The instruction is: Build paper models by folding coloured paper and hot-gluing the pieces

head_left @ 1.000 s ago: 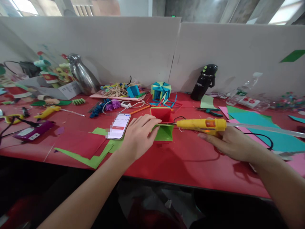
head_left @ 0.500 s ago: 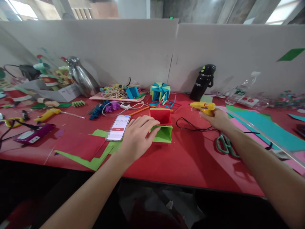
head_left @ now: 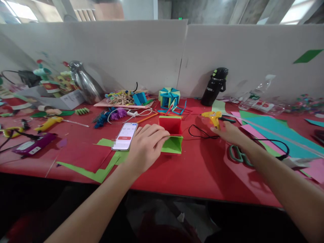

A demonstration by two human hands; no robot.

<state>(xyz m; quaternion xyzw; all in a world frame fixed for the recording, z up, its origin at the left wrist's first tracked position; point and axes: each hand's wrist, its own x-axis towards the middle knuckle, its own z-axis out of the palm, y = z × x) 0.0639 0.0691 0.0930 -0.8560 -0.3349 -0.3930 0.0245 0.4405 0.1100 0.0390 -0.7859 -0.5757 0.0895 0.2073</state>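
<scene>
Fingertips of my left hand [head_left: 149,143] pinch the edge of a folded paper piece, with a red box-shaped section [head_left: 170,125] behind and a green section [head_left: 172,144] in front. Part of the piece is hidden behind the hand. On the right, a yellow glue gun [head_left: 213,116] points its nozzle left, low over the table. The thumb and fingers of my right hand [head_left: 229,132] are at the lower end of its handle. Green-handled scissors [head_left: 236,154] lie below my right wrist. A phone [head_left: 125,136] showing a timer lies left of my left hand.
Red and green paper sheets [head_left: 86,155] lie at the left front; coloured sheets [head_left: 275,133] at the right. Behind stand a blue-yellow paper construction [head_left: 169,98], a black bottle [head_left: 214,86] and a steel jug [head_left: 84,82]. A black cable [head_left: 199,132] loops near the glue gun.
The glue gun has turned in my right hand, its handle now pointing toward me, and the hand has shifted slightly left and down. My left hand stays on the paper piece.
</scene>
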